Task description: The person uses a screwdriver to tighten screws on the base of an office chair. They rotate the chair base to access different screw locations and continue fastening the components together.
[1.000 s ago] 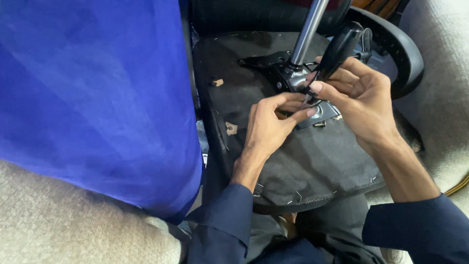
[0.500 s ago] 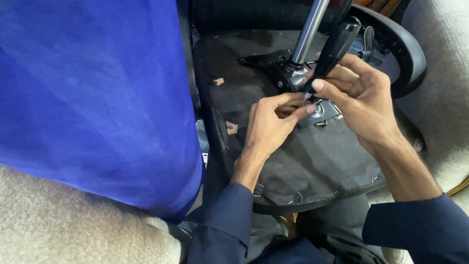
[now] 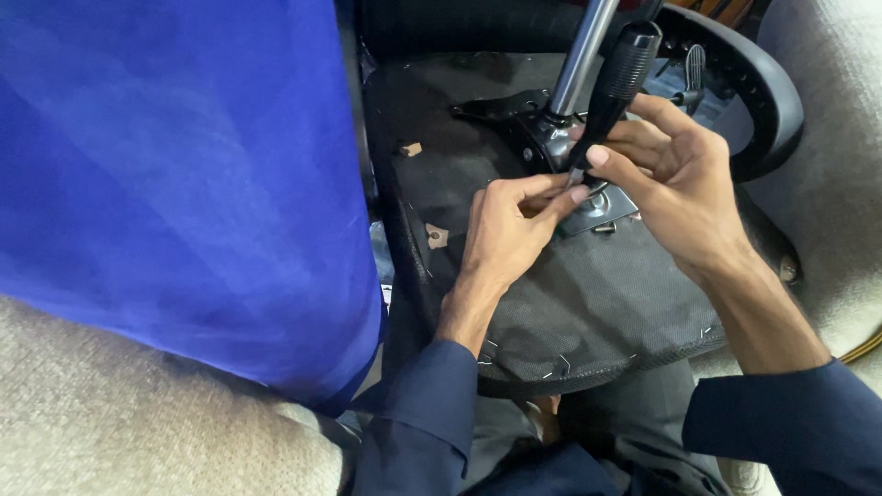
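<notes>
The screwdriver point(image 3: 614, 87) stands nearly upright in the right hand point(image 3: 675, 179), its black ribbed handle rising above the fingers and tilting slightly away from the person, its thin shaft running down between the thumb and the curled fingers to a tip just beside the left hand's fingertips. The right hand is closed loosely round the lower handle and shaft, thumb pressed against it, wrist bent and forearm coming in from the lower right in a dark blue sleeve. The left hand point(image 3: 510, 230) lies flat, knuckles up, on the dark fabric underside of the upturned chair seat point(image 3: 588, 303), its fingers pinched narrow at the edge of the metal mounting plate point(image 3: 602, 207), right where the tip meets it; whether it holds a small screw there cannot be told. Just beyond both hands the shiny gas-lift column point(image 3: 581, 55) rises from the plate. Beyond the right hand curves the black armrest point(image 3: 767, 101). To the left of the left hand hangs a blue cloth point(image 3: 175, 184).
</notes>
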